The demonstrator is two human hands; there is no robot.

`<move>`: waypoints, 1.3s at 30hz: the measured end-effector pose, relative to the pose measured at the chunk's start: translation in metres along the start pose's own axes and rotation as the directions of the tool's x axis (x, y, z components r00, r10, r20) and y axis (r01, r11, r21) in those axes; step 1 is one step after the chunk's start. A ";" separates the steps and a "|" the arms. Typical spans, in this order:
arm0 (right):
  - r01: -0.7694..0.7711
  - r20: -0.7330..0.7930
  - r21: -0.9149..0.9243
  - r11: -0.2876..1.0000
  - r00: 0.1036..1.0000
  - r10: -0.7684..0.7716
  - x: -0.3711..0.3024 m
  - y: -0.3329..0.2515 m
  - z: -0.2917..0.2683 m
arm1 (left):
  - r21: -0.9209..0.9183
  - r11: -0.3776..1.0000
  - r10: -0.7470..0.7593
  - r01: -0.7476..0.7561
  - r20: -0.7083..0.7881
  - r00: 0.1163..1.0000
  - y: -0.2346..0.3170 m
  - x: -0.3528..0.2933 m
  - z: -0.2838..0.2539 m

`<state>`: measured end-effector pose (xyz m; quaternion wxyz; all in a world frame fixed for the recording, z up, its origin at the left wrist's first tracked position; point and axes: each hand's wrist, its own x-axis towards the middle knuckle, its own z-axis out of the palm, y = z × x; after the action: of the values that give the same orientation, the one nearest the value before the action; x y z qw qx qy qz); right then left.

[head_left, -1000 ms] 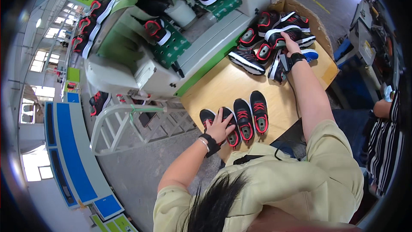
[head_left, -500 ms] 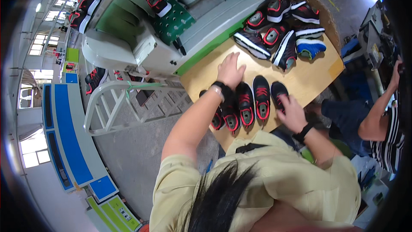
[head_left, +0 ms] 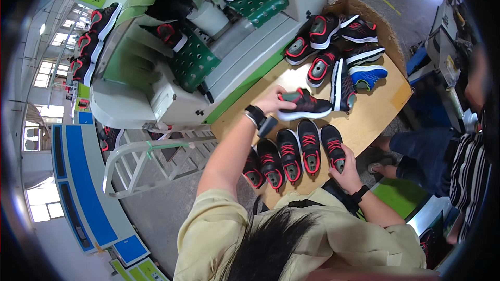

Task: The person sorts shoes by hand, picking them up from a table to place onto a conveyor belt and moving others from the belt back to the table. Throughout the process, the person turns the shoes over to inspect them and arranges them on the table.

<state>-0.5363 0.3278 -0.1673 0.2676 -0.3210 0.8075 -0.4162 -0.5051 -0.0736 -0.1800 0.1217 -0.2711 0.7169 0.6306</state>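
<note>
From where I stand, the person's left hand (head_left: 272, 102) is closed on the heel end of a black sneaker (head_left: 312, 105) with red trim, its toe pointing right and its white sole downward. It sits above the row of shoes, though I can't tell whether it touches the desk (head_left: 383, 112). The right hand (head_left: 348, 171) grips the heel of the end shoe (head_left: 330, 140), rightmost of five lined up side by side, heels toward the person. Farther back lies a jumble of similar sneakers (head_left: 325, 65), a blue shoe (head_left: 371, 74) at its right side, with a cardboard box (head_left: 389, 34) just behind.
</note>
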 end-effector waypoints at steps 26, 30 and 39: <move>0.717 -0.223 -0.130 0.685 0.652 -0.724 0.318 -0.194 0.017 | 0.610 0.777 0.621 -0.154 -0.705 0.342 0.081 -0.144 -0.070; 0.560 0.199 -0.179 0.809 0.826 -0.528 0.157 -0.061 0.004 | 0.569 0.823 0.209 0.003 -0.307 0.928 -0.014 -0.204 0.036; -0.277 -0.179 0.512 0.813 0.891 0.416 0.166 0.059 -0.011 | 0.740 0.657 0.160 0.140 -0.319 0.934 -0.073 -0.231 0.124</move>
<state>-0.6691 0.2370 -0.2389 0.2914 -0.0289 0.7559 -0.5856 -0.2967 0.0968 -0.1434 0.0874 -0.3020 0.9241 0.2174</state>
